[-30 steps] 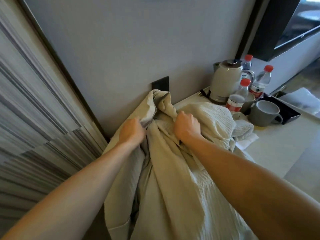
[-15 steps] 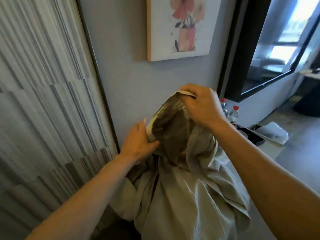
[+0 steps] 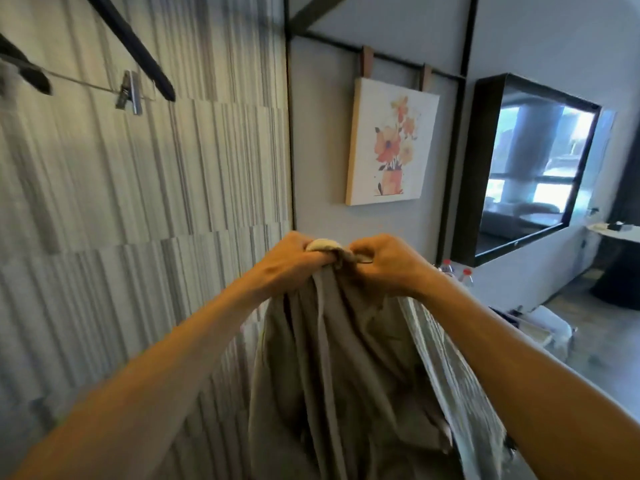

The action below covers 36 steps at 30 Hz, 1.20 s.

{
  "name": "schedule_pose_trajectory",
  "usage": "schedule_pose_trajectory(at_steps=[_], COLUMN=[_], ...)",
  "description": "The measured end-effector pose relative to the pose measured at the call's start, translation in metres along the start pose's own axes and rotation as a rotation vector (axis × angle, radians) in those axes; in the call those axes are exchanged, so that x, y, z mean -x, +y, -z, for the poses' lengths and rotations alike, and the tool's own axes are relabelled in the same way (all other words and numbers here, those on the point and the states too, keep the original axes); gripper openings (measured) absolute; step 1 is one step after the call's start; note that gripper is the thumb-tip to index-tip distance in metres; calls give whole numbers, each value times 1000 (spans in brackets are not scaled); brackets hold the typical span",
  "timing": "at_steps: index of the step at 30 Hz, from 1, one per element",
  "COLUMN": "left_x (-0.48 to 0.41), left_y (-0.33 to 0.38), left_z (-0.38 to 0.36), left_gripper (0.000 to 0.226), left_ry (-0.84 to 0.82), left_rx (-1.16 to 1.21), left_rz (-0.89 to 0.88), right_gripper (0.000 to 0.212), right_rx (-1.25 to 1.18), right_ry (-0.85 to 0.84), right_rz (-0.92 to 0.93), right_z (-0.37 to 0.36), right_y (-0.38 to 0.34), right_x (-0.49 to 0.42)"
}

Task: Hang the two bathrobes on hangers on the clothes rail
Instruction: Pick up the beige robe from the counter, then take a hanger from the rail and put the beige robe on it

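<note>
Counter (image 3: 540, 336) at lower right, mostly hidden behind arm. On it: red-capped bottles (image 3: 457, 273), something white (image 3: 550, 320), possibly a folded cloth; blurry.

1. A striped grey panel wall (image 3: 138, 237) stands to my left.
2. A flower painting (image 3: 389, 143) hangs on the plain grey wall ahead.
3. A dark-framed window (image 3: 533, 168) glows at my right.

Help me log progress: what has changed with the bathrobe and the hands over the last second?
The bathrobe has been lifted off the counter and now hangs in the air. The left hand and right hand have moved up and close together, bunching its top edge. Both hands have gripped it throughout; it is not yet on the black hanger.
</note>
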State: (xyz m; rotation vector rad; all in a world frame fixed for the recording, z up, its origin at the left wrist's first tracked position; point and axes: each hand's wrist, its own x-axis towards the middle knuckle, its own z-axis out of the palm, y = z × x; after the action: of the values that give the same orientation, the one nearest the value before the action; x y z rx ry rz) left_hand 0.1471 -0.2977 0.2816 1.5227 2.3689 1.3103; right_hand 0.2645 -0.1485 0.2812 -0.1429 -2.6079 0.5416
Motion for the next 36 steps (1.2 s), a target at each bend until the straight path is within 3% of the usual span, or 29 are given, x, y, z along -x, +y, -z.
schedule_pose_trajectory(at_steps=[4, 9, 11, 14, 18, 20, 22, 23, 26, 28, 31, 36], left_x=[54, 127, 155, 194, 210, 205, 203, 204, 212, 223, 243, 262], left_y=[5, -15, -25, -27, -8, 15, 42, 54, 73, 75, 68, 55], left_z=[60, 104, 127, 167, 192, 198, 196, 197, 198, 201, 220, 257], left_gripper=[23, 30, 25, 23, 29, 29, 24, 23, 63, 43, 7, 36], left_ry=[98, 218, 162, 91, 354, 505, 528, 504, 310, 182, 374, 748], left_rx=[-263, -608, -420, 195, 646, 593, 493, 431, 227, 154, 43, 11], left_rz=[28, 364, 475, 519, 500, 466, 376, 332, 259, 179, 180, 318], right_gripper=[17, 17, 16, 15, 21, 21, 20, 20, 18, 14, 16, 22], right_rx=[16, 34, -12, -68, -300, -411, -498, -518, -550, -565, -513, -180], right_ry=[117, 165, 163, 106, -84, -97, -122, -148, -192, -210, -169, 66], right_rz=[115, 217, 212, 179, 148, 193, 257, 308, 442, 493, 554, 639], right_z=[27, 39, 42, 44, 35, 28, 19, 15, 4, -3, -12, -7], right_y=[-65, -130, -139, -145, -153, -169, -194, -212, -264, -294, -333, -390], right_x=[0, -8, -12, -18, -16, -12, -8, -8, -6, -5, -8, -13])
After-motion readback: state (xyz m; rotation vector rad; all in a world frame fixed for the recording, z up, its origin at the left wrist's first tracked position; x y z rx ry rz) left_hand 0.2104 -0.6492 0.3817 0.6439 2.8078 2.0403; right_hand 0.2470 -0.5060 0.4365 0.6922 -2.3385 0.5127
